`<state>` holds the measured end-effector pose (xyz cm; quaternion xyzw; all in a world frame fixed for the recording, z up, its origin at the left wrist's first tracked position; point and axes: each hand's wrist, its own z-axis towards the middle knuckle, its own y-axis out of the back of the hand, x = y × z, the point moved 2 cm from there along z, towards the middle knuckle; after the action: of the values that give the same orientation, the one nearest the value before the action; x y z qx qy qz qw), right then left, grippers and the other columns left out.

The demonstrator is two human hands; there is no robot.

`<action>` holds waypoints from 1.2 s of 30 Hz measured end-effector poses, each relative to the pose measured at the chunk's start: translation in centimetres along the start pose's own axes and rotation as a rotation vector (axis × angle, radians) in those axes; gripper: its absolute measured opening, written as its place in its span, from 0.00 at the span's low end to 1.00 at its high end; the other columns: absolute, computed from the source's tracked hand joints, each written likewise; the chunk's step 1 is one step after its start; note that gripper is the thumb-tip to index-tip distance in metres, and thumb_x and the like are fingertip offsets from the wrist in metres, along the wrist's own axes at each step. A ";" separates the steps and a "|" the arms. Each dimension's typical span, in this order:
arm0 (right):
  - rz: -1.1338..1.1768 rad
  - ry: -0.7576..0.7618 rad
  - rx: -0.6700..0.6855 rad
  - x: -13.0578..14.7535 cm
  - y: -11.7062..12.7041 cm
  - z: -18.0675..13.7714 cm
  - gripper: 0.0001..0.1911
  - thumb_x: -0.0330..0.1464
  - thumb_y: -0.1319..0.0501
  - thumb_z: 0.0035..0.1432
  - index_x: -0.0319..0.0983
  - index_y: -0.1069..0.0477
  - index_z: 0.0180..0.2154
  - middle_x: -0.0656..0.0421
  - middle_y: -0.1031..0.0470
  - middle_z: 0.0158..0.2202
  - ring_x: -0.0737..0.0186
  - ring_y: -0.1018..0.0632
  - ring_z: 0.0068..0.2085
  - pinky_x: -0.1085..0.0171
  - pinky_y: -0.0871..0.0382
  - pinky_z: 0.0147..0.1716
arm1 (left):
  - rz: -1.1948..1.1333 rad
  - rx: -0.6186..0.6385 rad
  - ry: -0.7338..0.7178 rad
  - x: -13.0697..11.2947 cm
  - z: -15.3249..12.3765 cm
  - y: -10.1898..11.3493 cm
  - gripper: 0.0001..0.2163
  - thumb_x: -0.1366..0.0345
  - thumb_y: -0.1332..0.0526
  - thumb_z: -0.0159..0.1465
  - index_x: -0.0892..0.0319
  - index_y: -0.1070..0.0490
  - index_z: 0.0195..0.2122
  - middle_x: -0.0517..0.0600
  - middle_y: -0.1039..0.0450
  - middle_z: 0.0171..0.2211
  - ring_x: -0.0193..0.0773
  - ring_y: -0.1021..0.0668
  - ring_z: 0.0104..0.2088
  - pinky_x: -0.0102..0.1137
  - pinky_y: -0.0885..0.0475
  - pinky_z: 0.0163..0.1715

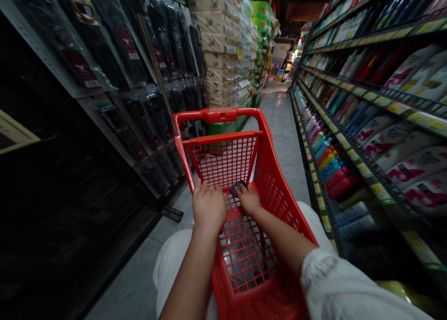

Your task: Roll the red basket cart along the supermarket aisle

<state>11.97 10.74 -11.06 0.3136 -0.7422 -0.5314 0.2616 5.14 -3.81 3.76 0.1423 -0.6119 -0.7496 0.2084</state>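
Observation:
A red plastic rolling shopping basket (240, 257) with grid walls stands between my knees, tilted in view. My left hand (208, 206) lies over its left side, back of the hand up, with fingers bent over the rim; the fingertips are partly hidden. Inside the basket, my right hand (249, 201) reaches down near the far grid wall. Its fingers are on a small dark item (238, 188), whose kind I cannot make out. A thin metal rod (157, 69) rises from the basket's far left corner.
Packaged dark goods (146, 101) hang on a rack at left. Stacked packs (220, 55) line the aisle beyond. Shelves with bottles (377, 134) run close along my right. Grey tiled floor (279, 115) stretches ahead. A rack foot (172, 213) sticks out at left.

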 end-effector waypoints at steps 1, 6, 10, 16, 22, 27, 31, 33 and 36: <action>0.005 0.030 -0.002 -0.5 -0.5 -0.2 0.30 0.29 0.51 0.66 0.49 0.48 0.68 0.54 0.50 0.71 0.46 0.37 0.66 0.48 0.35 0.58 | -0.009 0.001 0.005 0.0 0.0 0.0 0.19 0.64 0.49 0.64 0.68 0.22 0.47 0.64 0.22 0.48 0.56 0.25 0.55 0.50 0.43 0.62; 0.070 0.006 -0.008 -0.9 -2.3 -0.5 0.30 0.33 0.50 0.66 0.48 0.47 0.68 0.56 0.49 0.71 0.43 0.38 0.65 0.47 0.34 0.56 | -0.046 0.014 0.021 0.0 0.1 0.2 0.20 0.64 0.47 0.64 0.70 0.23 0.47 0.66 0.22 0.48 0.57 0.25 0.54 0.50 0.43 0.63; 0.041 -0.045 -0.023 2.0 -2.9 -0.9 0.29 0.27 0.54 0.66 0.41 0.44 0.67 0.46 0.44 0.69 0.45 0.35 0.63 0.48 0.32 0.54 | -0.023 0.034 0.007 -0.2 0.2 0.4 0.19 0.63 0.47 0.64 0.70 0.22 0.47 0.65 0.21 0.47 0.56 0.24 0.54 0.48 0.44 0.63; -0.073 0.500 -0.054 2.1 -3.6 -1.4 0.26 0.30 0.52 0.67 0.50 0.43 0.65 0.53 0.46 0.70 0.46 0.34 0.62 0.45 0.33 0.55 | -0.004 0.062 0.012 -0.1 0.2 0.5 0.20 0.62 0.48 0.65 0.69 0.23 0.48 0.63 0.21 0.47 0.55 0.25 0.55 0.47 0.45 0.64; -0.152 0.186 -0.127 -2.3 -3.0 0.7 0.26 0.28 0.54 0.68 0.37 0.41 0.65 0.45 0.51 0.71 0.43 0.39 0.65 0.43 0.37 0.56 | -0.016 0.050 0.017 -0.1 0.1 0.4 0.19 0.61 0.47 0.65 0.68 0.22 0.47 0.63 0.21 0.46 0.54 0.24 0.53 0.47 0.45 0.64; -0.107 -0.119 -0.069 -2.2 -3.5 1.9 0.29 0.23 0.58 0.66 0.33 0.44 0.66 0.35 0.44 0.67 0.48 0.32 0.62 0.48 0.32 0.51 | -0.032 0.018 0.010 -0.2 0.2 0.5 0.18 0.61 0.47 0.65 0.66 0.21 0.43 0.62 0.19 0.43 0.53 0.22 0.50 0.46 0.45 0.63; -0.120 -0.227 -0.006 -1.7 -3.7 1.6 0.29 0.20 0.60 0.64 0.27 0.45 0.66 0.29 0.40 0.63 0.46 0.29 0.59 0.47 0.28 0.46 | -0.044 0.028 0.004 -0.1 0.3 0.5 0.18 0.60 0.47 0.65 0.66 0.20 0.41 0.62 0.19 0.41 0.53 0.22 0.49 0.46 0.45 0.64; -0.120 -0.245 0.023 -1.5 -3.6 0.9 0.30 0.20 0.59 0.64 0.25 0.45 0.66 0.28 0.41 0.63 0.45 0.29 0.60 0.46 0.28 0.46 | -0.045 0.026 -0.007 -0.1 0.4 0.5 0.18 0.60 0.47 0.65 0.67 0.20 0.41 0.62 0.19 0.40 0.53 0.22 0.48 0.46 0.44 0.63; -0.113 -0.259 0.062 -1.1 -3.6 -0.2 0.29 0.22 0.57 0.64 0.24 0.45 0.65 0.26 0.43 0.63 0.42 0.31 0.62 0.44 0.28 0.46 | -0.049 0.016 -0.028 -0.1 0.6 0.4 0.18 0.61 0.47 0.64 0.66 0.20 0.40 0.62 0.19 0.39 0.53 0.21 0.46 0.47 0.42 0.62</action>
<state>13.49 10.61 -14.51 0.2917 -0.7670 -0.5580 0.1232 5.01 -3.28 4.26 0.1483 -0.6170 -0.7516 0.1802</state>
